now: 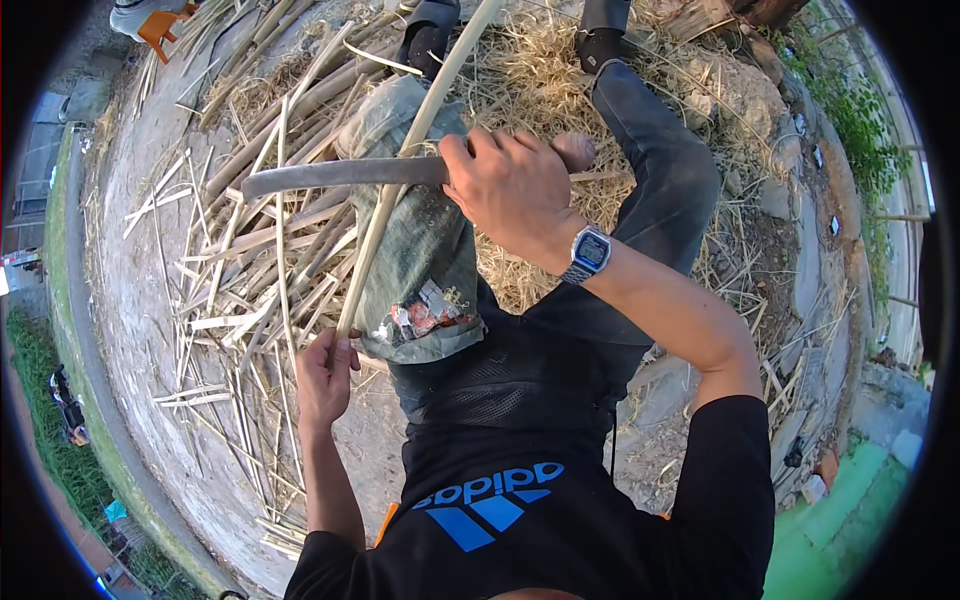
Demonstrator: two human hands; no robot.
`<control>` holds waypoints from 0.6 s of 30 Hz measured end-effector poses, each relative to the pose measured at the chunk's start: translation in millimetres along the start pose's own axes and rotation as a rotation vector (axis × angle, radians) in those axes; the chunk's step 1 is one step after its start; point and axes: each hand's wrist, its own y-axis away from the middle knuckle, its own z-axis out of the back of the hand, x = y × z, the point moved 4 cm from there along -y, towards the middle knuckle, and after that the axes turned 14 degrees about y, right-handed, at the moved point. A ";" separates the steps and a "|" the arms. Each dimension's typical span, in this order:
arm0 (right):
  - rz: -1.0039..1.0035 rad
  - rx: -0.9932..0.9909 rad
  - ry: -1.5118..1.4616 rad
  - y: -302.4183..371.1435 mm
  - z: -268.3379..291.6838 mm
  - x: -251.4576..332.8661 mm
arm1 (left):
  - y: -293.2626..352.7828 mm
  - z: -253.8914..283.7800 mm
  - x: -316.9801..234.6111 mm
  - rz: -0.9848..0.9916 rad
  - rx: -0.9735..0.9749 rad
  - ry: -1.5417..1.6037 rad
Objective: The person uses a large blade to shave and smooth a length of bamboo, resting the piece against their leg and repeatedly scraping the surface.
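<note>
My right hand (507,190) is wrapped round the handle of a long, slightly curved knife (335,175), its dark blade pointing left. The handle's rounded wooden end shows beyond my fist. Under the blade runs a long pale bamboo strip (372,240), slanting from the lower left up past the top edge. The strip lies over my left thigh, on a worn green-grey sack cloth (410,260) with a torn, reddish patch. My left hand (326,375) pinches the strip's lower end between thumb and fingers. Blade and strip cross close to my right hand; whether the edge touches is hard to tell.
Split bamboo pieces (270,225) lie heaped on the ground to the left. Curled shavings (530,85) cover the ground between my legs. Rubble and earth (745,100) rise at the right. A person on an orange stool (158,30) sits at the far upper left.
</note>
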 end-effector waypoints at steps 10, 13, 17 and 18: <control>0.008 0.040 -0.021 3.8 -2.2 -2.3 | -3.2 -0.1 3.8 0.019 0.010 -0.014; -0.008 0.095 -0.039 4.3 -1.7 -3.0 | -4.3 0.1 3.2 0.024 0.008 -0.043; -0.039 0.182 -0.132 2.3 -2.6 -4.3 | -4.4 -2.5 -1.7 -0.007 -0.043 -0.126; -0.030 0.176 -0.135 1.8 -1.2 -4.2 | -4.2 -3.0 -2.9 -0.007 -0.079 -0.108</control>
